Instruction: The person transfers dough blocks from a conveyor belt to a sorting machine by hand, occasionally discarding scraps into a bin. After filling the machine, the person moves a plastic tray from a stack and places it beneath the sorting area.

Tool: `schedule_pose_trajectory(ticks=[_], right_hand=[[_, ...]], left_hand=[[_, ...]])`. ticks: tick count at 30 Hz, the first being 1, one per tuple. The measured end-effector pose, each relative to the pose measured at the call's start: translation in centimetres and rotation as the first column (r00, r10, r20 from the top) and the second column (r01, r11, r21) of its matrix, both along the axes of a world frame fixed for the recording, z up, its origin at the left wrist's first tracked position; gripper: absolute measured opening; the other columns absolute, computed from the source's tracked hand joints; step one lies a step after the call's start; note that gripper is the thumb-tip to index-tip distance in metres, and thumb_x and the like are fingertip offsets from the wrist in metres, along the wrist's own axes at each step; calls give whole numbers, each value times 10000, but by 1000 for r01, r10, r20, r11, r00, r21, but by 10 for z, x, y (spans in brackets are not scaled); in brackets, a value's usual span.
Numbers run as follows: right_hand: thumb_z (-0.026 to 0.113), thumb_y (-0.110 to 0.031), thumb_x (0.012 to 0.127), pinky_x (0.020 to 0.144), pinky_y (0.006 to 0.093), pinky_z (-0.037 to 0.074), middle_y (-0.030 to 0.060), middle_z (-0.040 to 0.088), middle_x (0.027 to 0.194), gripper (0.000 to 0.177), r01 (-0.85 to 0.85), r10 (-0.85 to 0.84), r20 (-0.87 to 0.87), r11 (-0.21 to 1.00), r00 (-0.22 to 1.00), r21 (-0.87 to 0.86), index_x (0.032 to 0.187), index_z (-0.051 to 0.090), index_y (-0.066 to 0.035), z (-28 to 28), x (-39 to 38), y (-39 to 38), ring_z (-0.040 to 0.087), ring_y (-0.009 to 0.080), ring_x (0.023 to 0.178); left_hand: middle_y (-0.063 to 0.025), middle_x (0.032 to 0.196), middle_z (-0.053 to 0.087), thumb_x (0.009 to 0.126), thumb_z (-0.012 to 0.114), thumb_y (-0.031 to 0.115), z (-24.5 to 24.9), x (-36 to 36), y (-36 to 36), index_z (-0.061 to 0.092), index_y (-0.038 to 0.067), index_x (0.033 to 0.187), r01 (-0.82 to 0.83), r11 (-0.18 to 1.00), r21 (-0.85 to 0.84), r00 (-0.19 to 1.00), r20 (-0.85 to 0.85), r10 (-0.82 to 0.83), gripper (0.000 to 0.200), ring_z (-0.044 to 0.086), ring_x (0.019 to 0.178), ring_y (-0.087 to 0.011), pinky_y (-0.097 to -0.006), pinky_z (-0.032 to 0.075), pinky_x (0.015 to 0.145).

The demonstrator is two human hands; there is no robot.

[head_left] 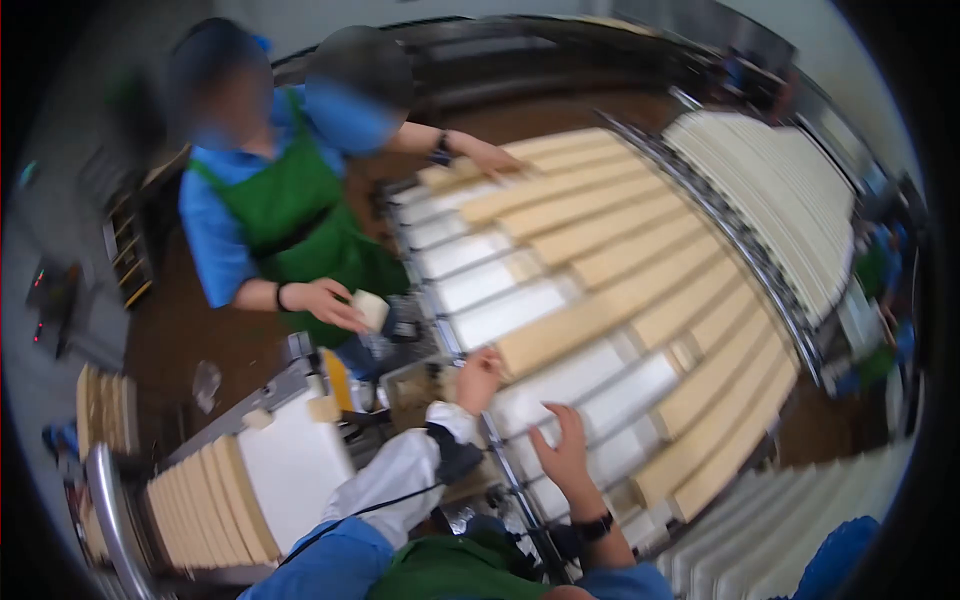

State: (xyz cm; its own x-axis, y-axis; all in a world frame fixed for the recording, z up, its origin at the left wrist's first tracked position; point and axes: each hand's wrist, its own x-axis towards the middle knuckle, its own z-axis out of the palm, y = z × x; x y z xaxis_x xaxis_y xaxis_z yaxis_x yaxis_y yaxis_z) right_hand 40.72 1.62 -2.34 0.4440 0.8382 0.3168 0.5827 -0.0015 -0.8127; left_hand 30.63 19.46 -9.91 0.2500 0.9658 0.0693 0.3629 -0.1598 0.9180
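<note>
Over the near edge of a slatted table (pixel 448 318), my left hand (pixel 479 381) is closed beside the end of a long pale block (pixel 560 325); what its fingers hold, if anything, is too small to tell. To its right my right hand (pixel 562 450) hangs over white lane surfaces (pixel 610 385), thumb and fingers apart, holding nothing. Rows of cream-coloured blocks (pixel 715 395) lie in the lanes beyond both hands. A white sleeve covers my left forearm, and a dark band is on my right wrist.
Across the table stands a person in a green apron (pixel 300 225), one hand on the blocks, the other holding a small pale piece (pixel 370 311). A rack of upright pale slabs (pixel 215 500) is at lower left. A metal rail (pixel 740 240) borders the table's far side.
</note>
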Motion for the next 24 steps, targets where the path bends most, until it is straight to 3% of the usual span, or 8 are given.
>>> schedule_pose_trajectory(ticks=[1, 4, 7, 10, 14, 17, 21, 24], right_hand=[[715, -163, 784, 936, 412, 429, 185, 577, 1104, 400, -10, 10, -5, 1000, 1000, 10, 1135, 582, -24, -2, -6, -4, 538, 353, 1060], [696, -136, 785, 931, 411, 423, 168, 585, 1071, 361, -67, 66, -38, 997, 997, -28, 1110, 587, -24, -2, -23, -7, 539, 348, 1043], [686, -125, 785, 926, 409, 421, 164, 586, 1056, 333, -125, 123, -57, 992, 991, -26, 1086, 588, -20, 7, -43, -3, 540, 341, 1033], [679, -118, 787, 912, 406, 425, 162, 587, 1041, 315, -198, 196, -62, 980, 979, -26, 1071, 585, -18, 13, -62, 5, 547, 337, 1014], [675, -110, 789, 906, 403, 427, 154, 590, 1035, 297, -347, 347, -5, 938, 938, -21, 1060, 587, -24, 23, -101, 19, 551, 339, 1002], [681, -121, 795, 900, 398, 433, 160, 591, 1045, 288, -485, 485, -7, 874, 874, 3, 1055, 598, -28, 21, -141, 30, 553, 344, 1008], [697, -147, 795, 911, 404, 439, 168, 592, 1058, 329, -666, 665, 40, 746, 745, -10, 1088, 601, -36, 47, -221, 36, 555, 348, 1035], [699, -141, 795, 907, 377, 447, 166, 583, 1075, 337, -794, 793, 73, 607, 605, -11, 1094, 597, -22, 57, -285, 38, 566, 334, 1031]], left_hand=[[-132, 779, 695, 870, 621, 215, 1, -4, 1, 696, 69, 945, -36, 998, 51, 980, -194, 45, 181, 689, 730, -238, -361, 531, 649], [-165, 815, 691, 829, 609, 165, 47, -29, -13, 722, 68, 949, 35, 997, 66, 963, -268, -16, 192, 685, 740, -279, -360, 533, 685], [-147, 841, 693, 816, 645, 158, 84, -71, -34, 705, 34, 1001, -80, 997, -7, 995, -61, 79, 231, 683, 754, -242, -324, 533, 697], [-137, 891, 679, 830, 651, 130, 111, -117, -53, 688, 26, 1048, -215, 972, 90, 975, 84, 208, 244, 676, 757, -212, -297, 530, 678], [-101, 923, 659, 852, 646, 82, 117, -204, -83, 686, 22, 1020, -253, 949, 185, 967, 50, 248, 182, 654, 795, -165, -274, 532, 707], [-108, 929, 667, 838, 662, 71, 93, -274, -115, 687, 12, 977, -364, 923, 126, 931, 31, 363, 153, 670, 810, -170, -285, 555, 747], [-99, 916, 674, 822, 669, 48, 59, -372, -178, 677, -10, 925, -580, 814, -18, 813, 42, 580, 119, 670, 795, -159, -281, 562, 722], [-93, 802, 671, 805, 659, 68, 40, -432, -229, 676, 13, 902, -735, 674, -69, 673, 46, 738, 112, 656, 699, -166, -276, 529, 628]])
